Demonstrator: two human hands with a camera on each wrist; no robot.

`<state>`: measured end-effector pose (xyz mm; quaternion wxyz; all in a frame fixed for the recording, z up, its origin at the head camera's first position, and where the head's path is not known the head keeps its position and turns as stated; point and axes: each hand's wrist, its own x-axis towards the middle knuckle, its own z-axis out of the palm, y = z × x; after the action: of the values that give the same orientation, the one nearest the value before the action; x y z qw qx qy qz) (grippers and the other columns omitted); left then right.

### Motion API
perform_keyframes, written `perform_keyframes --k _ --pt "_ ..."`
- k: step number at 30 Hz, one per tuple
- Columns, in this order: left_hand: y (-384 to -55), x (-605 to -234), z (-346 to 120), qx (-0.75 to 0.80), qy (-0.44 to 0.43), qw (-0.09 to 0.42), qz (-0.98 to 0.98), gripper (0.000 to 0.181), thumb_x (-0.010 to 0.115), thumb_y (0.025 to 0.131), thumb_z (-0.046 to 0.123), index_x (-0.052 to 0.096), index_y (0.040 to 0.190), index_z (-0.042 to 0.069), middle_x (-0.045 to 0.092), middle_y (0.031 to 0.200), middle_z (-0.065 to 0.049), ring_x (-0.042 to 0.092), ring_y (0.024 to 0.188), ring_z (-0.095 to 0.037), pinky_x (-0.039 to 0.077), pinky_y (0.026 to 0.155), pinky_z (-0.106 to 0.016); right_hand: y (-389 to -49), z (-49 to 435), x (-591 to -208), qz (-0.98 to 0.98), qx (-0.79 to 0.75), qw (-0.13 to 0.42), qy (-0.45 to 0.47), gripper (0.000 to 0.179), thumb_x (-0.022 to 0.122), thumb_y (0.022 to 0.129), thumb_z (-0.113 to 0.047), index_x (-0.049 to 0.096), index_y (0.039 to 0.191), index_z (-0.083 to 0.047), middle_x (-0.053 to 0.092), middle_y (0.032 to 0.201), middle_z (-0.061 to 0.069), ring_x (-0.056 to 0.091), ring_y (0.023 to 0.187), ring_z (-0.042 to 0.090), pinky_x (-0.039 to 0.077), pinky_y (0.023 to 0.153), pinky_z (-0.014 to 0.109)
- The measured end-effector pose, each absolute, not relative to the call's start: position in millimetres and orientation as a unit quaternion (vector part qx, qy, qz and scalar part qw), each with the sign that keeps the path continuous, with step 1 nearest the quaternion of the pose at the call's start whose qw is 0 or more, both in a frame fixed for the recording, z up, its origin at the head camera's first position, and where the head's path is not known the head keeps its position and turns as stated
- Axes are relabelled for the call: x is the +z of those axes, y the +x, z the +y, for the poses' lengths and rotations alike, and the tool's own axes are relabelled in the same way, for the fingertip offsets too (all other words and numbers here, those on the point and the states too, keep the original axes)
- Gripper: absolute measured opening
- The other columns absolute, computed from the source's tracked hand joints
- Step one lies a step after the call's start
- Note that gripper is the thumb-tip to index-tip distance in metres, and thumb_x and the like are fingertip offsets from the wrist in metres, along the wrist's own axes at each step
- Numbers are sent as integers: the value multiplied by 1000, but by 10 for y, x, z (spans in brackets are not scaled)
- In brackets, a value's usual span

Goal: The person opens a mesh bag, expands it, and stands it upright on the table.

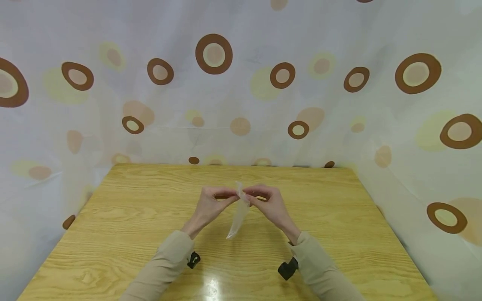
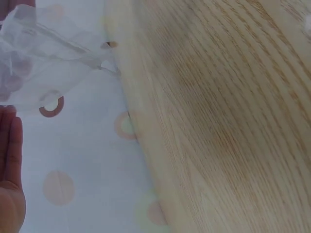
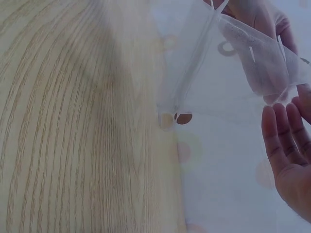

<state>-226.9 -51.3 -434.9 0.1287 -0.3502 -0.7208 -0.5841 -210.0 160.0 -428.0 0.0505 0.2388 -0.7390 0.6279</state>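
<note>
A thin, see-through whitish bag [image 1: 239, 217] hangs upright above the table between both hands. My left hand [image 1: 211, 205] pinches its upper edge from the left, thumb against fingers. From the right, my right hand [image 1: 272, 205] pinches the same upper part, close to the left fingertips. In the left wrist view the bag [image 2: 58, 68] spreads out with a creased fold along it, and only part of the hand shows at the border. A fine, mesh-like texture shows on the bag [image 3: 187, 73] in the right wrist view, where fingers appear through it.
The wooden table [image 1: 124, 234] stretches beneath both arms. A pale curtain [image 1: 241, 96] with brown rings and spots hangs behind it and along both sides. Black wrist devices sit under the left [image 1: 193, 260] and right [image 1: 288, 268] sleeves.
</note>
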Motion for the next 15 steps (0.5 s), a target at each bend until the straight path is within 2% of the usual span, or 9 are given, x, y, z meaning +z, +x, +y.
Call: perform_keyframes --k 3,8,15 --pt "-2277 -4362 -503 -577 -360 124 -723 13 72 90 0 78 101 -3 77 98 -20 77 88 -27 62 80 -29 -2098 1588 -4287 -738 628 59 241 19 67 96 -4 73 111 6 68 108 26 69 87 7 62 76 31" --pt "-2279 -4372 -489 -574 -362 118 -725 14 71 91 0 77 103 -4 77 99 -20 77 90 -28 62 81 -29 -2090 1575 -4303 -736 628 74 243 17 68 95 -4 73 107 7 69 104 27 69 85 5 63 76 32" --pt "-2275 -4349 -461 -574 -367 122 -722 13 71 91 -1 77 102 -4 77 99 -20 77 89 -29 62 81 -29 -2081 1573 -4305 -749 609 103 240 12 68 94 -1 72 103 6 69 100 27 68 86 0 61 76 25"
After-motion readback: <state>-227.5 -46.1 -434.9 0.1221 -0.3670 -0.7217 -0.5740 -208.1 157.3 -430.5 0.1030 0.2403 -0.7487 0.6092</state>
